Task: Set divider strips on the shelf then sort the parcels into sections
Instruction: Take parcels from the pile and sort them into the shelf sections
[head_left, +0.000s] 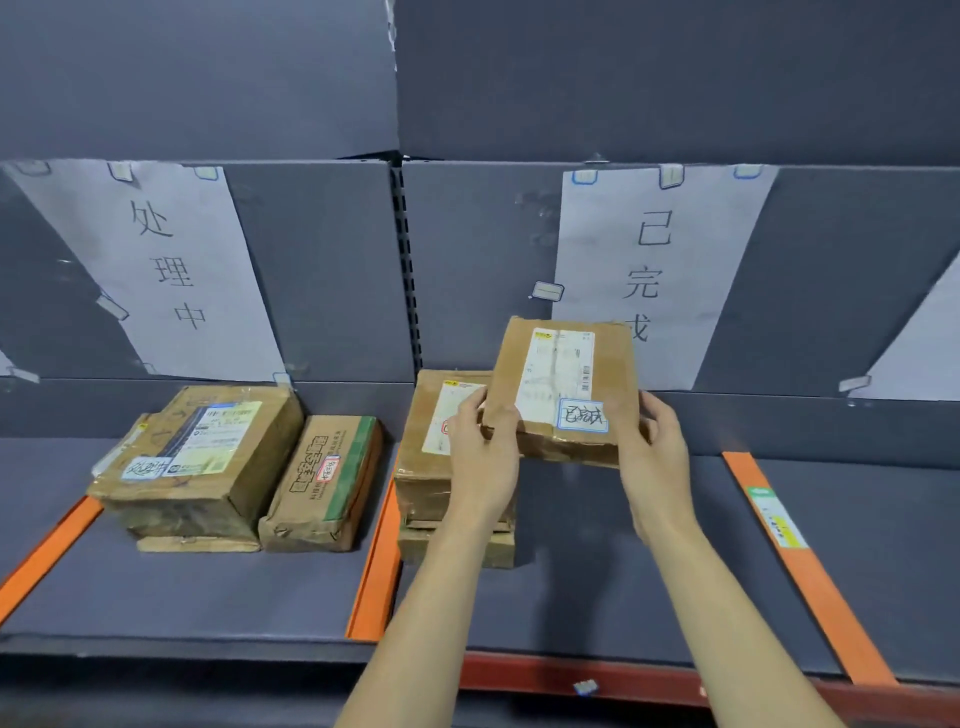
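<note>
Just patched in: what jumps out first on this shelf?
Both hands, left hand and right hand, hold a labelled cardboard parcel above the middle section, under the right paper sign. Orange divider strips split the shelf, with two parcels in the left section.

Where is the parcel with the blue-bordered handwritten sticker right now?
The parcel is held by both hands above the shelf, right of centre, in front of the paper sign and just right of the parcel stack.
</note>
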